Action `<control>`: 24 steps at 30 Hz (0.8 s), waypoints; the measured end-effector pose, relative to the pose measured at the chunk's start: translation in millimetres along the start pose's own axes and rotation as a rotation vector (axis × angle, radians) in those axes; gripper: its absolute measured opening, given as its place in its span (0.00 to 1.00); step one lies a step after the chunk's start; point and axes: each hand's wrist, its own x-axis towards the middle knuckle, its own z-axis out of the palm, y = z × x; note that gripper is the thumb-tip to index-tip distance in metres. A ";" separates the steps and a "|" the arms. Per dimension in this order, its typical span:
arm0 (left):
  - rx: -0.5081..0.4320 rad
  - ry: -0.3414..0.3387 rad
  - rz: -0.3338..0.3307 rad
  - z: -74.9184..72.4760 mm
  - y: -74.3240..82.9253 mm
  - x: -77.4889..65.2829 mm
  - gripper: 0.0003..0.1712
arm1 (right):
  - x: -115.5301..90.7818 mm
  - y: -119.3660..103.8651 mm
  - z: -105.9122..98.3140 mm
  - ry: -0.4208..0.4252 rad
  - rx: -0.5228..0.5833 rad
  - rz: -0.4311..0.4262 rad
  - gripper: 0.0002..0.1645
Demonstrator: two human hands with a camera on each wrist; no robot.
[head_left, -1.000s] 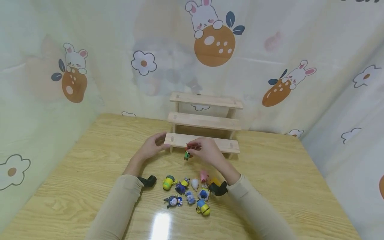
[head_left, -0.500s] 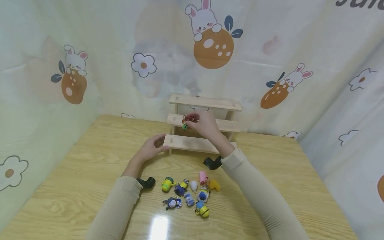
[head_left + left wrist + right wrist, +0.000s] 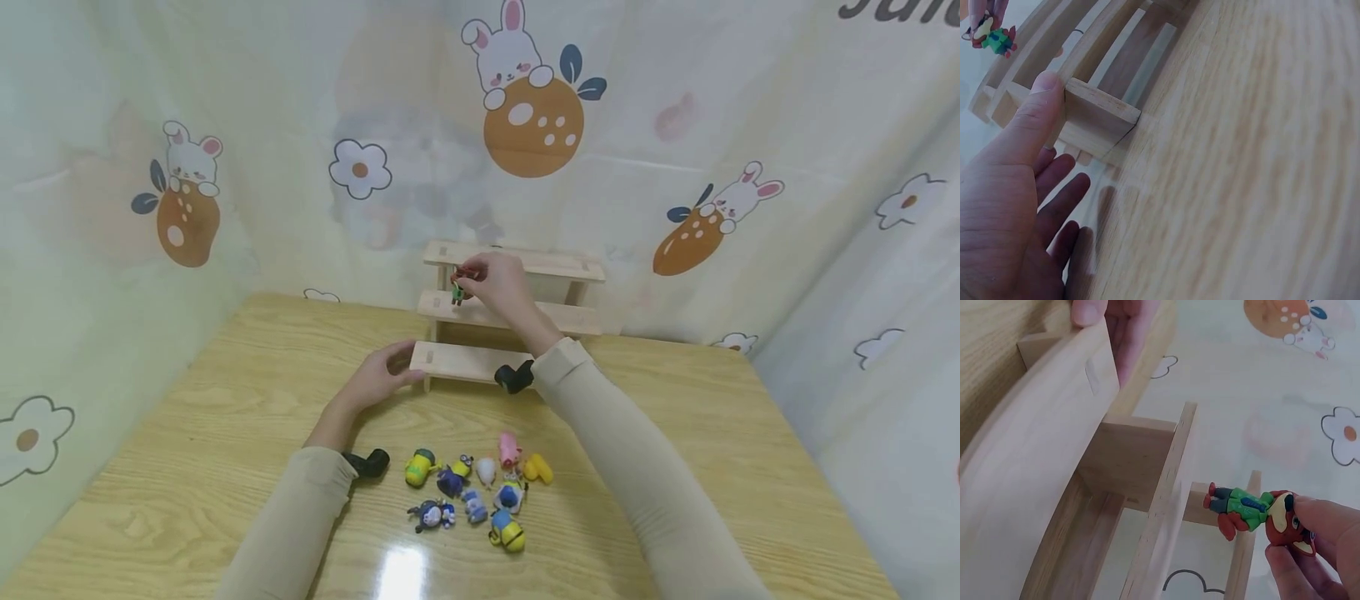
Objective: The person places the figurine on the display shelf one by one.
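Note:
Between thumb and fingers, my right hand (image 3: 498, 283) pinches a small fox figurine (image 3: 1247, 509) by its head. It has orange-red fur, a green shirt and a dark tie. In the head view the fox hangs feet down over the left part of the middle step. That step belongs to a three-tier wooden shelf (image 3: 457, 360). My left hand (image 3: 1004, 206) grips the left end of the lowest step, thumb at the front edge and fingers around towards the back. The left wrist view shows its other fingers loosely spread beside the shelf's leg.
Several toy figures lie on the wooden table in front of the shelf, including a yellow minion (image 3: 508, 531), a pink pig (image 3: 509, 450) and a yellow piece (image 3: 537, 468). Black wrist cameras sit at both cuffs. A patterned curtain (image 3: 360, 242) hangs behind the shelf.
My right hand has lifted the fox from in front of the lowest step up and back to the middle step. The left hand has stayed at the shelf's end.

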 end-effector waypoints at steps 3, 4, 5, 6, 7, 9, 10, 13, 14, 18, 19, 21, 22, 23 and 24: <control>-0.009 0.002 -0.002 0.3 0.8 -0.6 0.46 | 5.6 0.3 2.9 0.000 -0.020 -0.001 0.12; -0.010 0.003 -0.003 0.3 1.0 -0.8 0.46 | 7.3 0.4 3.9 -0.001 -0.027 -0.002 0.12; -0.009 0.005 -0.004 0.1 1.1 -0.9 0.46 | 8.7 0.4 4.7 -0.003 -0.032 0.000 0.12; -0.007 0.008 -0.005 -0.1 1.0 -1.1 0.46 | 10.0 0.2 5.3 -0.005 -0.033 0.005 0.12; -0.005 0.010 -0.003 -0.3 1.1 -1.4 0.46 | 11.3 0.4 6.1 -0.007 -0.035 0.008 0.12; -0.004 0.010 -0.004 -0.4 1.0 -1.5 0.46 | 13.5 0.5 7.6 -0.008 -0.046 0.012 0.12; -0.002 0.009 -0.004 -0.5 1.0 -1.6 0.46 | 14.3 0.8 8.2 -0.010 -0.050 0.018 0.13; 0.004 0.004 -0.001 -0.4 0.5 -1.8 0.45 | 16.2 1.8 10.8 -0.016 -0.061 0.033 0.14; 0.006 0.003 -0.004 -0.1 0.2 -1.6 0.45 | 16.8 2.4 11.9 -0.020 -0.061 0.038 0.14; 0.015 0.004 -0.004 0.3 -1.0 -1.1 0.45 | 18.7 4.5 16.7 -0.023 -0.045 0.054 0.14; 0.016 0.004 -0.003 0.4 -1.1 -0.9 0.45 | 19.2 4.9 17.8 -0.018 -0.043 0.052 0.14; 0.018 0.006 -0.004 0.2 -1.0 -0.5 0.45 | 19.5 5.2 19.8 -0.004 -0.041 0.048 0.14; 0.019 0.006 -0.006 0.0 -0.8 -0.4 0.45 | 19.7 5.2 20.7 0.003 -0.037 0.047 0.14; 0.022 0.008 -0.010 -0.1 -0.8 0.0 0.45 | 19.9 5.2 21.5 0.010 -0.036 0.045 0.14; 0.021 0.006 -0.007 -0.3 -0.6 0.1 0.46 | 19.9 5.1 22.3 0.018 -0.034 0.043 0.14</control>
